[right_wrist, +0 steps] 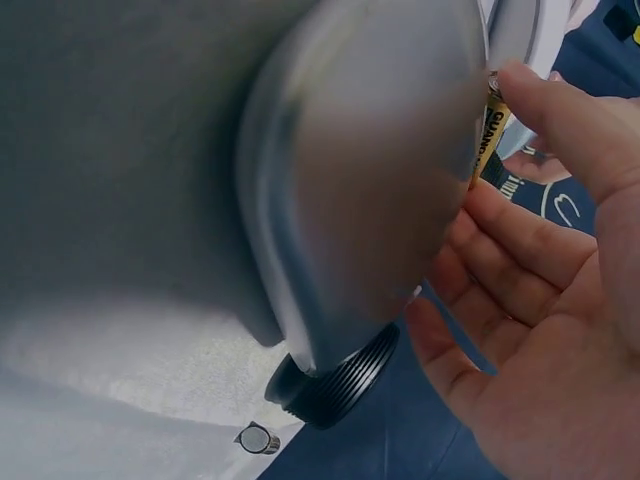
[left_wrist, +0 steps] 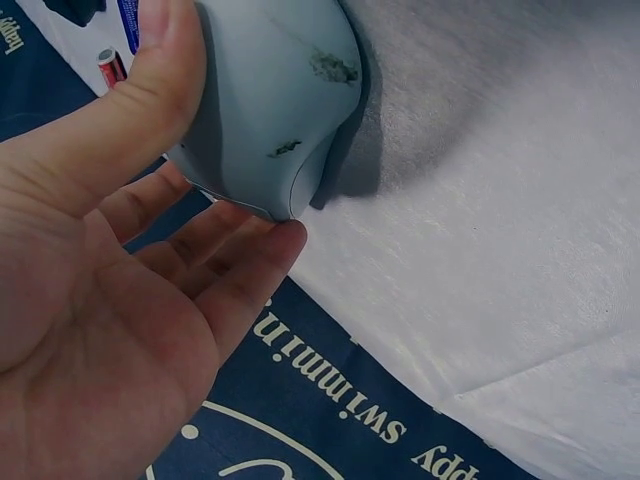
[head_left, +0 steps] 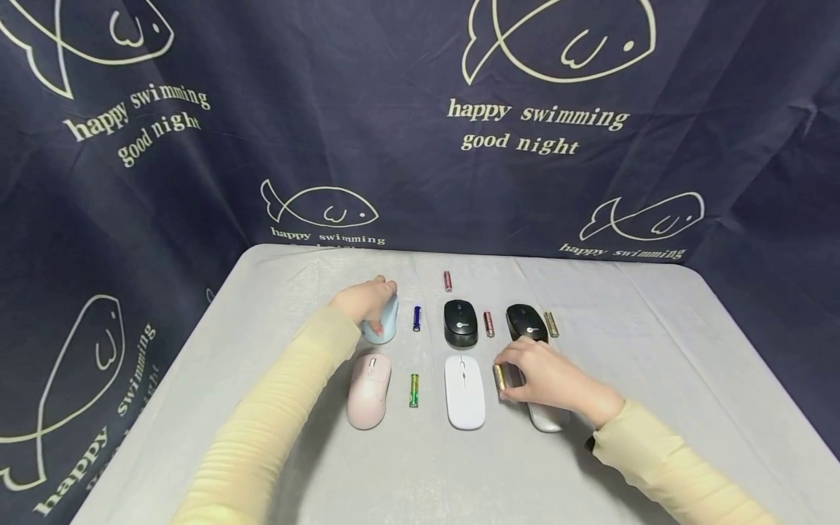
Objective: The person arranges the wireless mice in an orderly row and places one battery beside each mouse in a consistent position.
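Note:
My left hand (head_left: pixel 367 302) grips a light blue mouse (head_left: pixel 389 321) at the back left of the table, thumb on its near right side. In the left wrist view, the mouse (left_wrist: pixel 275 90) shows dark scuffs, and the fingertips touch its end. My right hand (head_left: pixel 545 372) pinches a gold battery (head_left: pixel 500 377) between thumb and fingers, just left of a silver mouse (head_left: pixel 550 419) that the hand partly covers. Lettering shows on that battery (right_wrist: pixel 490 130) in the right wrist view, with the silver mouse (right_wrist: pixel 360 170) close beside it.
Two black mice, one in the middle (head_left: pixel 461 323) and another (head_left: pixel 526 321) beyond my right hand, stand behind a white mouse (head_left: pixel 464 392). A pink mouse (head_left: pixel 369 391) lies front left. Between them are blue (head_left: pixel 416 319), green (head_left: pixel 414 390), red (head_left: pixel 488 324) and gold (head_left: pixel 551 324) batteries; another red one (head_left: pixel 448 281) lies farther back.

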Tool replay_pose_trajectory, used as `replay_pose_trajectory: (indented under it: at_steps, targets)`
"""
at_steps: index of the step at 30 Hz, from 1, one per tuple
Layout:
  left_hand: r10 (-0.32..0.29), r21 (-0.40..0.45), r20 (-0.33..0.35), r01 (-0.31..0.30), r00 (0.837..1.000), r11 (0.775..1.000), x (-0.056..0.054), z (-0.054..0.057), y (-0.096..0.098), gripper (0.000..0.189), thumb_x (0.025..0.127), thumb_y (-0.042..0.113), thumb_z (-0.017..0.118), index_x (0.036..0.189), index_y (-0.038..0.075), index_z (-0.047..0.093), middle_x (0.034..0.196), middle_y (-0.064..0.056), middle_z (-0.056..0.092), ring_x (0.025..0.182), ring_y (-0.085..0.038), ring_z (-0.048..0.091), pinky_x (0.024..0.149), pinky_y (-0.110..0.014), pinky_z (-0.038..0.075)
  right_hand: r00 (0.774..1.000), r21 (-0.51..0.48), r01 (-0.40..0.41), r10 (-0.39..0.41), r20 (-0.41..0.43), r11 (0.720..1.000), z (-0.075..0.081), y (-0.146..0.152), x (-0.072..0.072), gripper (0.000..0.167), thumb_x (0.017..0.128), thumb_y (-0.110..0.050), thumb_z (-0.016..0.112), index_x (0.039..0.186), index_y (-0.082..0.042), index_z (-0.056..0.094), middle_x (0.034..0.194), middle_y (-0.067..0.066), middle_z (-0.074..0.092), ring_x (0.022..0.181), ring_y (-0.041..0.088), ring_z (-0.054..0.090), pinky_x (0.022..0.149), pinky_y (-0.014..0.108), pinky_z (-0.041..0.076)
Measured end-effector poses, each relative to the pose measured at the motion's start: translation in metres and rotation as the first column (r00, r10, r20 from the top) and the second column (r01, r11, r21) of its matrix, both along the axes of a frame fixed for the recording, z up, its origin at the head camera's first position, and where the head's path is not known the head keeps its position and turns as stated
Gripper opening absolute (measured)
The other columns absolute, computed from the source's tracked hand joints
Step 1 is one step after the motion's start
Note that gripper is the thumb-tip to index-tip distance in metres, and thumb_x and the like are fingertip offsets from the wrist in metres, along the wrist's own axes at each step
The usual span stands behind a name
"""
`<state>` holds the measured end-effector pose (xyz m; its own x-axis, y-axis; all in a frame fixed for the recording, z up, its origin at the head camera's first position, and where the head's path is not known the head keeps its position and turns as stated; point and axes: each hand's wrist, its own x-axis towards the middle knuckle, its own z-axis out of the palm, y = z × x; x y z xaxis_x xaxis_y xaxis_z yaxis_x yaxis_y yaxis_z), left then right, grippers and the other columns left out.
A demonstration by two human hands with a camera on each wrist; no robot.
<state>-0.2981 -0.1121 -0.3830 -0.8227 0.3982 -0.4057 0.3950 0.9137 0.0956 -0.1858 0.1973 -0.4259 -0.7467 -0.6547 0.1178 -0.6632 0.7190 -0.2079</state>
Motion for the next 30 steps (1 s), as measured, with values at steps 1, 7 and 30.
replay_pose_trajectory:
  at_steps: [1,7,30]
  targets:
    - [0.001,0.002,0.001,-0.001,1.0,1.0,0.0003,0.0001,0.0001,0.085,0.061,0.02,0.087,0.133,0.006,0.044,0.126,-0.016,0.049,0.112,-0.028,0.053,0.096,-0.041,0.048,1.0,0.003,0.001,-0.001,0.002,1.0,-0.0005,0.0,0.0004,0.042,0.067,-0.031,0.081,0.099,-0.008,0.069,0.099,0.001,0.067,0.096,0.02,0.058,0.084,0.041,0.049]
    - [0.011,0.008,0.008,-0.011,1.0,1.0,0.0007,0.0008,0.0008,0.085,0.061,0.019,0.087,0.133,0.006,0.043,0.126,-0.016,0.048,0.113,-0.029,0.053,0.095,-0.042,0.049,1.0,0.019,0.002,-0.002,0.005,1.0,-0.0031,-0.0003,0.0033,0.043,0.066,-0.034,0.081,0.099,-0.009,0.069,0.098,0.0,0.066,0.096,0.02,0.058,0.083,0.042,0.048]
    - [0.016,0.006,0.014,-0.016,1.0,1.0,-0.0003,-0.0031,-0.0015,0.082,0.064,0.018,0.086,0.133,0.007,0.042,0.124,-0.016,0.047,0.11,-0.028,0.053,0.095,-0.041,0.049,0.999,0.024,0.016,-0.016,-0.033,1.0,-0.0075,-0.0031,0.0088,0.045,0.064,-0.035,0.083,0.099,-0.009,0.07,0.098,0.0,0.067,0.094,0.02,0.057,0.078,0.039,0.047]
